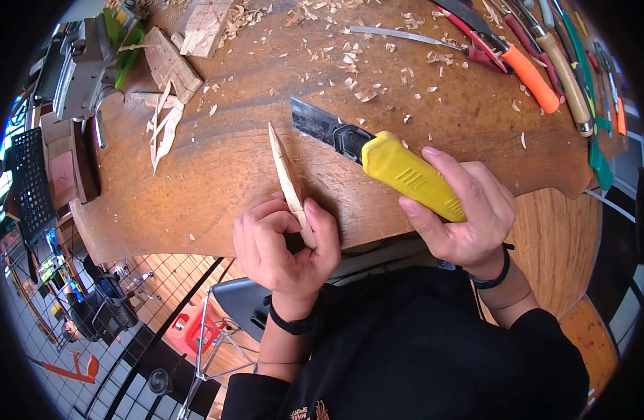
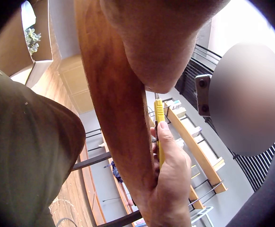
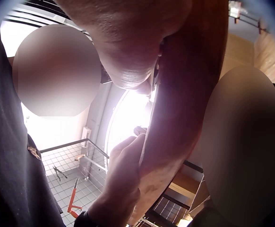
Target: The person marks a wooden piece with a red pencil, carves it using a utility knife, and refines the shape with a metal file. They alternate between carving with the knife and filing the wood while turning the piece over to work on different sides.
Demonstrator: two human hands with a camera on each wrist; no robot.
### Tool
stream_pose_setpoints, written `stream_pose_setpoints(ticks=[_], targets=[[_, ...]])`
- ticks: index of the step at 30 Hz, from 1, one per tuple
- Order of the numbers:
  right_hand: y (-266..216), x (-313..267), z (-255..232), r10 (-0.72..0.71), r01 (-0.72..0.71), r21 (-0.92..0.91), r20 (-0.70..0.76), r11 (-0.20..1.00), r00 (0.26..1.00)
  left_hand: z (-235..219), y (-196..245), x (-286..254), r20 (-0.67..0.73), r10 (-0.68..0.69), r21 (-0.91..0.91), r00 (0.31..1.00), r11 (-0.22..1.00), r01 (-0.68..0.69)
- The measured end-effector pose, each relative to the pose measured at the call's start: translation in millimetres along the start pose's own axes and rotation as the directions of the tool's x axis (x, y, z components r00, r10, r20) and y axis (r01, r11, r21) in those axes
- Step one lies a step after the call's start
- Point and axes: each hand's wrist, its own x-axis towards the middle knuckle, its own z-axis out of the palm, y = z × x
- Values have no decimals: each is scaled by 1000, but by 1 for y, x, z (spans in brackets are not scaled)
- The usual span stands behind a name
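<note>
On workbench (image 1: 217, 161), knife (image 1: 378, 157) beside wood sliver (image 1: 288, 178)

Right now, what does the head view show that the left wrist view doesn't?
Only the head view shows the wooden table top, the thin wood piece held upright in the left hand, the knife's dark blade, the wood shavings and the row of tools at the far edge.

Only the left wrist view shows the table's underside edge and the shelving beyond.

Both show the right hand with its grip around the yellow knife handle.
</note>
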Motion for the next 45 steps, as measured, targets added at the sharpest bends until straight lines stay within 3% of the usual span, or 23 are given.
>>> stream_pose_setpoints(ticks=[5,7,10,12,14,15,16,18,19,20,22,24,26,28,33,36,40,43,44,45], targets=[[-5,-1,-4,42,-41,-2,40,999,998,0,-2,-1,-15,12,-20,1000,1000,-13],[-7,-1,-5,121,-122,18,41,992,992,0,-3,-2,-22,3,-16,1000,1000,-4],[-8,3,-5,117,-117,34,2,993,993,-2,1,0,-68,-7,-11,998,1000,7],[-10,4,-7,86,-85,38,-16,996,996,-4,3,1,-26,-23,-31,999,999,23],[-11,4,-7,156,-156,72,-4,985,988,-5,3,6,-91,-10,-49,996,999,6],[-14,6,-8,220,-220,131,12,967,975,-6,3,8,-73,-18,-66,997,998,13],[-14,9,-10,197,-196,120,5,973,980,-8,4,9,-45,-26,-86,999,996,22],[-16,11,-16,265,-274,173,72,946,962,-13,4,8,-49,-86,-161,995,984,77],[-16,10,-18,259,-267,163,67,950,964,-16,3,9,5,-207,-265,978,943,200],[-16,10,-19,317,-331,213,100,919,943,-17,1,9,73,-315,-359,946,877,320],[-17,11,-23,370,-392,252,133,885,920,-17,1,14,64,-325,-397,943,859,323],[-19,13,-24,511,-536,418,183,733,840,-16,4,18,96,-355,-481,930,801,356],[-11,15,-22,493,-509,480,170,715,853,-6,8,18,82,-356,-578,931,744,335],[-4,19,-28,575,-647,630,362,429,734,-5,15,23,133,-306,-608,943,726,321],[1,29,-21,534,-639,655,398,404,746,3,17,21,133,-222,-563,966,785,258],[3,27,-23,512,-665,607,441,435,737,7,18,17,57,-127,-513,990,847,138],[7,28,-31,418,-646,620,494,445,763,3,20,14,97,-132,-483,986,860,163],[10,21,-30,443,-690,678,552,254,706,-3,26,10,147,-268,-428,952,851,306],[9,21,-40,543,-640,705,422,306,725,1,29,11,177,-293,-485,939,805,343],[6,20,-45,515,-621,715,419,321,748,11,31,14,158,-191,-519,969,819,246]])
